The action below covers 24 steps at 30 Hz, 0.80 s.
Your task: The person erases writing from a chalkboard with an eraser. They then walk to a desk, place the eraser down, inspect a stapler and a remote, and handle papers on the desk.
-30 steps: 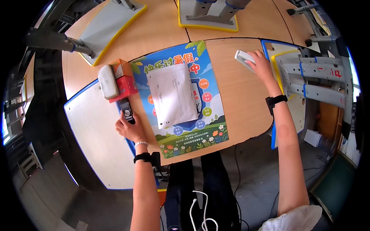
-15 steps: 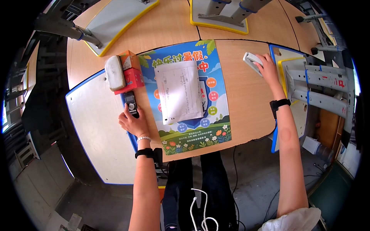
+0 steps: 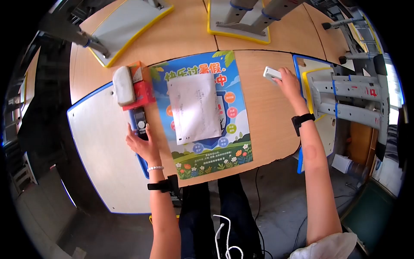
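My left hand (image 3: pixel 144 144) is at the left edge of the desk, its fingers spread around the lower end of a black handheld device (image 3: pixel 140 122) with a small screen and round button pad. The thumb is by its right side, a finger by its left. At the right, my right hand (image 3: pixel 290 85) has its fingers closed on a white stapler (image 3: pixel 271 74), whose far end points up and left. Between the hands, white printed sheets (image 3: pixel 194 108) lie on a colourful poster (image 3: pixel 237 142).
A red and orange box (image 3: pixel 143 93) and a whitish board eraser (image 3: pixel 123 86) are beyond the black device. Upturned desks or stools with yellow edging (image 3: pixel 239 36) stand on the far desks. Grey metal legs (image 3: pixel 353 90) are at the right.
The view has shifted slightly. My left hand has drawn back a little and its fingers have spread, while the device stays put. The stapler has turned slightly in my right hand.
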Available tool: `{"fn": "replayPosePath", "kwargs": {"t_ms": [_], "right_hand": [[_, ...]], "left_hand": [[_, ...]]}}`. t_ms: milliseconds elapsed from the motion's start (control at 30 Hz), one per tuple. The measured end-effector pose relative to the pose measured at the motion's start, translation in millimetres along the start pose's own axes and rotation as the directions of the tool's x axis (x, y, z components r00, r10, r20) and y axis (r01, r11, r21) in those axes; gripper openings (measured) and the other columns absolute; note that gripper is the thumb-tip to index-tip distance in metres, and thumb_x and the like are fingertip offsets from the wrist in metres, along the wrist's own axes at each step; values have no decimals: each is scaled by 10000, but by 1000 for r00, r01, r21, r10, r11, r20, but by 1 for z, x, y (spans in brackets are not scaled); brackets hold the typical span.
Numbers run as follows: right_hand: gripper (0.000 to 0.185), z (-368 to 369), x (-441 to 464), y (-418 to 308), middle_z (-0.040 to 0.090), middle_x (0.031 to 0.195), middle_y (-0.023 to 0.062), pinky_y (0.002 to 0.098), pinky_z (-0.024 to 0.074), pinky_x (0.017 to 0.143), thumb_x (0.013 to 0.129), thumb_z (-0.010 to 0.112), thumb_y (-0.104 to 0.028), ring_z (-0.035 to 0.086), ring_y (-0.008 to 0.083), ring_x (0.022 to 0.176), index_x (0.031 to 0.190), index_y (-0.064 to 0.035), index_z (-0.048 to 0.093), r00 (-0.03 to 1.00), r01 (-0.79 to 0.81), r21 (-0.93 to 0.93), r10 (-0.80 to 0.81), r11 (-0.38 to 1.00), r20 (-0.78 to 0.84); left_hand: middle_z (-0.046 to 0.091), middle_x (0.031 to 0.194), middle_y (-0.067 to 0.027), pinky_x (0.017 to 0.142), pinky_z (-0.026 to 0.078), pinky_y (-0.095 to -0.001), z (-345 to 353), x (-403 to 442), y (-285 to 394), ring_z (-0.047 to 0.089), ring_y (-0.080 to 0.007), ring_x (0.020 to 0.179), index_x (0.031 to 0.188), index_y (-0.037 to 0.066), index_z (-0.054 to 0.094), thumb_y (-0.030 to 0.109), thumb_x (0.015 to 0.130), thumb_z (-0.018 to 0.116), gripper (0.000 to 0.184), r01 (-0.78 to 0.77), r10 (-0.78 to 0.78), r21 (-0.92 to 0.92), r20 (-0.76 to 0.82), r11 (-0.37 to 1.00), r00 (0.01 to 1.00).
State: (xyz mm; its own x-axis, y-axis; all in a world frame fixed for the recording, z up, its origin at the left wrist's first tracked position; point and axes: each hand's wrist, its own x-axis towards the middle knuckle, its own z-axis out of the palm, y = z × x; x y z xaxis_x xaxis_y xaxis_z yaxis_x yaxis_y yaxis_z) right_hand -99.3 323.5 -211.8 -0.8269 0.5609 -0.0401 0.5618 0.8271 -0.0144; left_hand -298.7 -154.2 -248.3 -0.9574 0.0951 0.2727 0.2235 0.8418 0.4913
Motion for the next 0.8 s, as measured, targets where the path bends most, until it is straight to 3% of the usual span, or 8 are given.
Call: {"fn": "replayPosePath", "kwargs": {"t_ms": [167, 233, 367, 500, 567, 600, 667, 800], "right_hand": [[328, -29, -26, -26, 626, 989, 163, 460, 485, 761, 807, 719, -232, 603, 379, 923, 999, -18, 561, 999, 34, 3, -34, 999, 1], [331, -69, -53, -68, 621, 993, 178, 472, 476, 743, 815, 713, -219, 594, 400, 918, 1024, -12, 561, 999, -42, 48, 42, 998, -2], [360, -119, -116, -149, 625, 978, 206, 422, 483, 747, 832, 718, -210, 594, 407, 881, 1062, 9, 548, 981, -195, 454, 177, 869, 82], [346, -155, -149, -213, 641, 894, 129, 348, 478, 708, 805, 763, -201, 612, 205, 789, 1021, -3, 580, 966, -229, 832, 12, 504, 259], [364, -161, -159, -229, 616, 845, 77, 312, 469, 710, 796, 777, -211, 568, 139, 784, 1024, -4, 582, 938, -241, 860, -119, 451, 326], [385, -153, -163, -240, 582, 812, 47, 270, 449, 697, 796, 785, -238, 523, 115, 742, 1027, -4, 584, 953, -207, 910, -136, 359, 270], [426, -153, -170, -280, 546, 813, 11, 249, 416, 660, 802, 788, -274, 470, 85, 734, 1055, -23, 555, 969, -245, 967, -19, 66, 247], [412, -157, -174, -313, 541, 882, 17, 246, 422, 676, 854, 737, -305, 491, 92, 769, 1085, -34, 530, 981, -184, 968, -29, 170, 192]], "left_hand": [[524, 1090, -158, 883, 430, -414, -36, -18, 48, 520, -304, 990, 1351, 26, 440, 91, 789, 712, 628, -226, 228, -127, -2, 966, 974], [524, 1143, -165, 916, 426, -415, -43, -37, 71, 518, -317, 1038, 1352, 19, 436, 51, 759, 709, 653, -196, 244, -308, 124, 931, 962], [478, 1273, -175, 1029, 374, -426, -63, -70, 118, 472, -347, 1194, 1382, 18, 412, 120, 741, 756, 735, 57, 367, -636, 514, 770, 775], [491, 1302, -173, 1031, 368, -408, -90, -51, 135, 483, -338, 1206, 1399, 14, 412, 313, 724, 793, 830, 37, 489, -743, 476, 668, 731], [526, 1280, -171, 1014, 382, -404, -101, -38, 125, 514, -341, 1169, 1379, 6, 432, 385, 735, 777, 823, 102, 538, -787, 504, 608, 675], [581, 977, -131, 855, 417, -388, -103, -37, 123, 544, -320, 902, 1252, 11, 545, 350, 747, 762, 646, 160, 554, -854, 453, 495, 698], [542, 904, -127, 796, 417, -367, -110, -42, 121, 519, -306, 832, 1141, -9, 572, 338, 796, 704, 507, 274, 458, -850, 483, 450, 746], [554, 997, -111, 791, 446, -331, -111, -57, 107, 543, -231, 897, 1140, -29, 552, 467, 961, 461, 536, 601, 285, -762, 648, 240, 707]]}}
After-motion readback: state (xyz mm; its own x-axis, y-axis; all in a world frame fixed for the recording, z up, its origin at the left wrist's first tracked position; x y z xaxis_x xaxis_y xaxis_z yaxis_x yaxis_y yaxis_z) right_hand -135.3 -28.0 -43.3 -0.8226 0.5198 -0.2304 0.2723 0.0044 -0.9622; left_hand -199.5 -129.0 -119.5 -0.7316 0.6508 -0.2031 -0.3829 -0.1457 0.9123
